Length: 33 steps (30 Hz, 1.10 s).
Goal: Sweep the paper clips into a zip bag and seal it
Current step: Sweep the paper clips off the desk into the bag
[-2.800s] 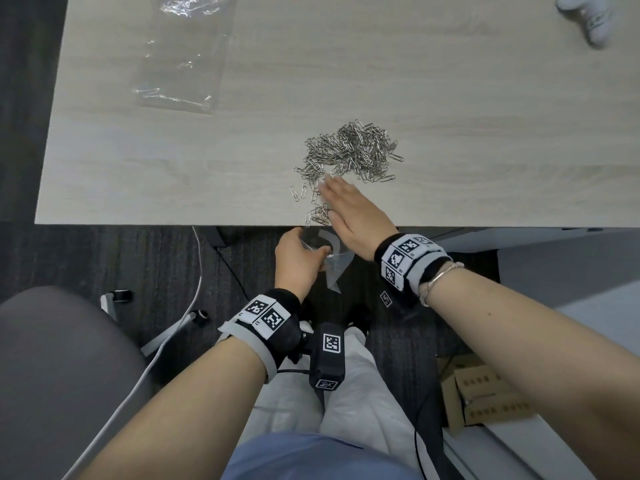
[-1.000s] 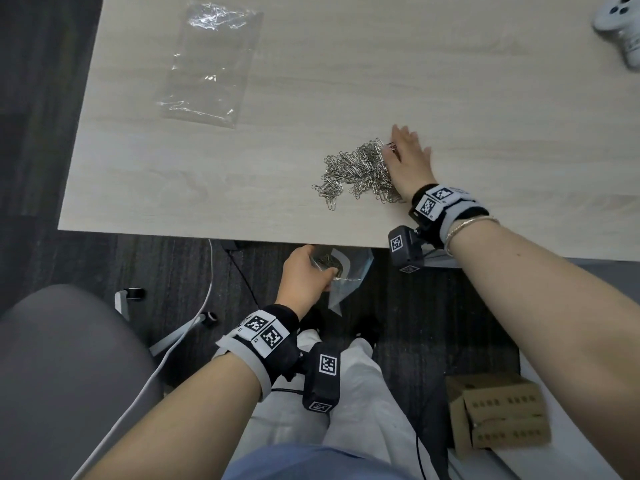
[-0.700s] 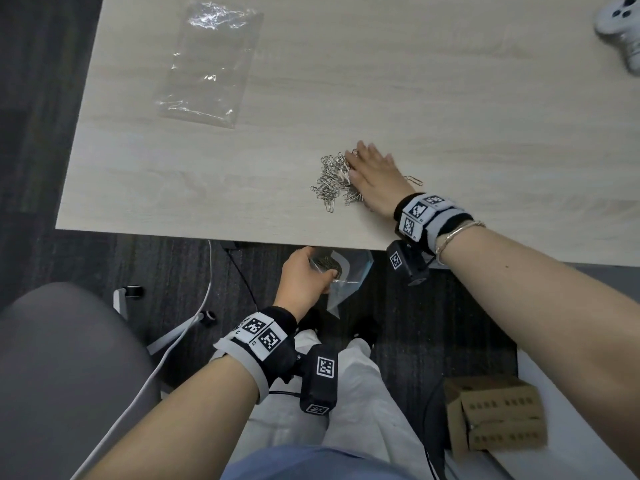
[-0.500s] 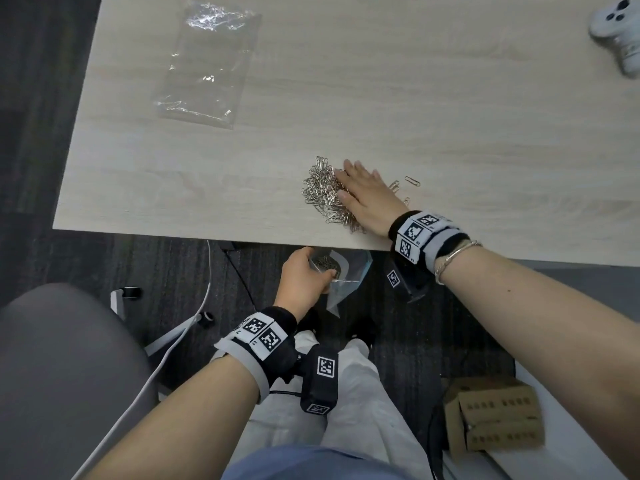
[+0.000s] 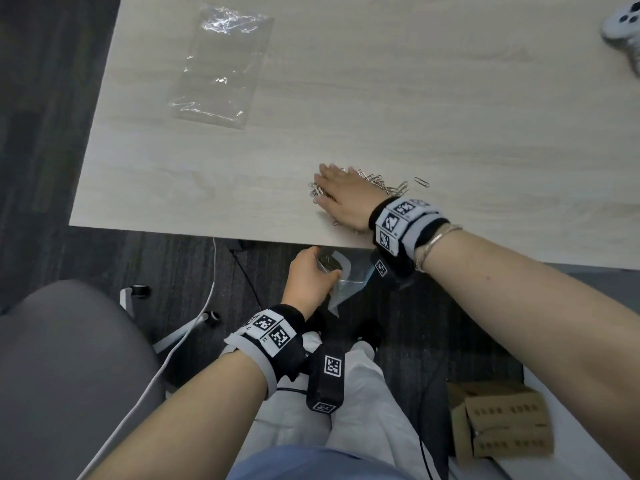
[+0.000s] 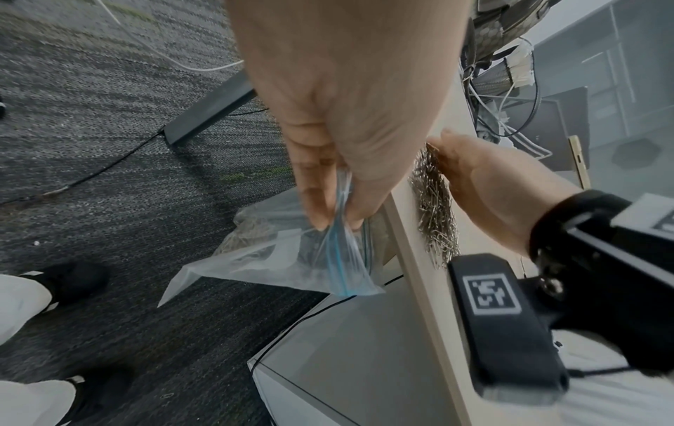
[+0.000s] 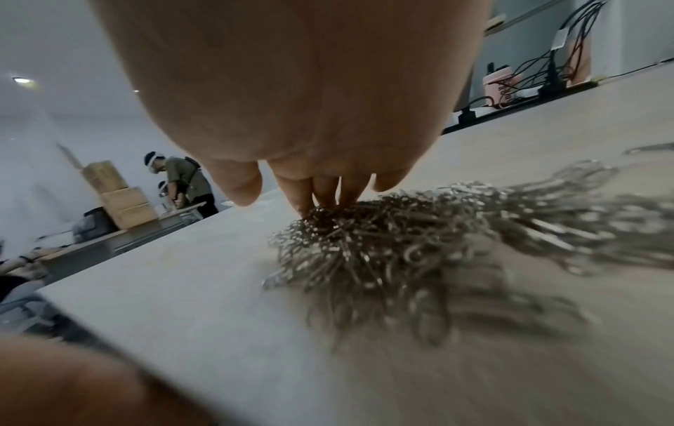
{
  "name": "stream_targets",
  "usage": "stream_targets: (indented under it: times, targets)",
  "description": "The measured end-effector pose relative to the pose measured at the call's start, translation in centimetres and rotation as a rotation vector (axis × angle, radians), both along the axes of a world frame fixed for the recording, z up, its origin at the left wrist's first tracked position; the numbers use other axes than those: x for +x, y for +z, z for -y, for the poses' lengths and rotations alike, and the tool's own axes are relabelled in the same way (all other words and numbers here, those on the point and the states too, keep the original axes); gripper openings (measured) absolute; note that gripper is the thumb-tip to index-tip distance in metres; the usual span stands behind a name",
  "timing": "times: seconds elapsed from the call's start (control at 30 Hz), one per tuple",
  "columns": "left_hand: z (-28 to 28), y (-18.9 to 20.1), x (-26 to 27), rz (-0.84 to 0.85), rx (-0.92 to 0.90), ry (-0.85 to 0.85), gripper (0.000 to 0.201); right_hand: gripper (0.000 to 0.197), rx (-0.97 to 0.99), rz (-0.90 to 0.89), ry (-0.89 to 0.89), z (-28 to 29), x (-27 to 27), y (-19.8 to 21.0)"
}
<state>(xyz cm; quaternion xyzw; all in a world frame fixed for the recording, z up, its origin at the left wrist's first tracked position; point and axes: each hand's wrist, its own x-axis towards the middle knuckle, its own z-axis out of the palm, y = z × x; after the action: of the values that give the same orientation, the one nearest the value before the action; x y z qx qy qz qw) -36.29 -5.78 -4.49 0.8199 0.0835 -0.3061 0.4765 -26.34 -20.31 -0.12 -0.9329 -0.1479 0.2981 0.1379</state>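
Observation:
A heap of silver paper clips (image 5: 375, 183) (image 7: 401, 245) (image 6: 436, 213) lies near the front edge of the light wood table (image 5: 381, 98). My right hand (image 5: 343, 195) lies flat on the heap with straight fingers (image 7: 321, 190) pressing the clips. One stray clip (image 5: 421, 182) sits to the right. Just below the table edge my left hand (image 5: 311, 278) pinches the rim of a clear zip bag (image 6: 284, 253) (image 5: 346, 282) with a blue strip; it hangs with some clips inside.
A second clear plastic bag (image 5: 221, 67) lies at the table's far left. A white game controller (image 5: 623, 26) sits at the far right edge. Under the table are a grey chair (image 5: 62, 375), a white cable (image 5: 194, 327) and a cardboard box (image 5: 502, 420).
My right hand has dragged the clip heap from mid-table toward the front edge, above the bag. The left hand has kept the bag under the edge.

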Motion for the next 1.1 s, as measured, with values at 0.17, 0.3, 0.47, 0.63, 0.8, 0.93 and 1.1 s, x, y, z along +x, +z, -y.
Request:
stream_targets:
  times: [0.17,0.3,0.47,0.63,0.8,0.93,1.1]
  targets:
    - [0.9,-0.5,-0.2,-0.010,-0.016,-0.007,0.039,0.056,0.048,0.108,-0.001,1.4,-2.5,0.4]
    - [1.8,-0.7,-0.4,-0.009,-0.019,-0.017,0.036,0.054,0.166,0.147,-0.314,5.6,-2.9,1.1]
    - [3.3,-0.2,-1.1,0.009,-0.029,-0.027,0.042,0.054,0.122,0.039,-0.475,10.4,-5.2,0.4]
    - [4.7,0.2,-1.6,0.010,-0.073,0.005,0.035,0.057,0.114,0.035,-0.460,9.7,-8.9,-0.8]
    - [5.7,-0.2,-2.2,0.029,-0.079,0.041,0.028,0.067,0.157,0.052,-0.361,7.8,-12.0,-0.8]
    - [6.8,-0.1,-2.9,0.135,-0.009,0.075,0.027,0.066,0.162,0.108,-0.500,9.4,-12.9,-1.0]
    - [7.3,0.3,-3.1,0.180,0.055,0.055,0.033,0.067,0.100,0.111,-0.441,9.5,-13.1,-1.7]
